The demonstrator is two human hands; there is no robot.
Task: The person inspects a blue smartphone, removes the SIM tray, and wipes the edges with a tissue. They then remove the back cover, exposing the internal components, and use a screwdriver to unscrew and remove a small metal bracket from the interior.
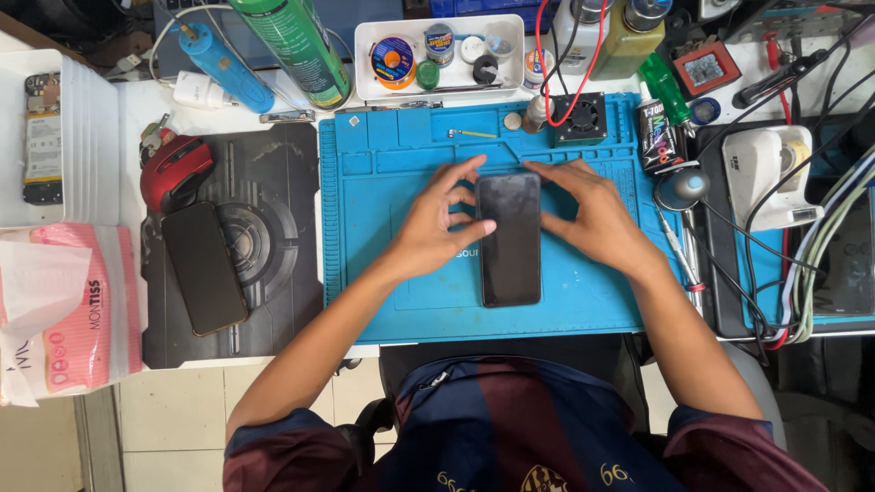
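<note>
On the blue mat (583, 301), both hands (fingers spread) press the phone (509, 239).

Phone: I see the dark phone (509, 239) flat on the blue mat (383, 182).
Hands: my left hand (436, 226) and right hand (588, 211) touch its edges.

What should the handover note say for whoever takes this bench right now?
Left hand: fingers on the left edge of the dark phone, not gripping.
Right hand: fingertips at the phone's upper right edge.
Phone lies screen up, display dark, flat on the blue work mat.
Second phone lies untouched on the black mat, beside the red mouse.
Done: the phone looks closed up. Whether it works, cannot tell.
</note>
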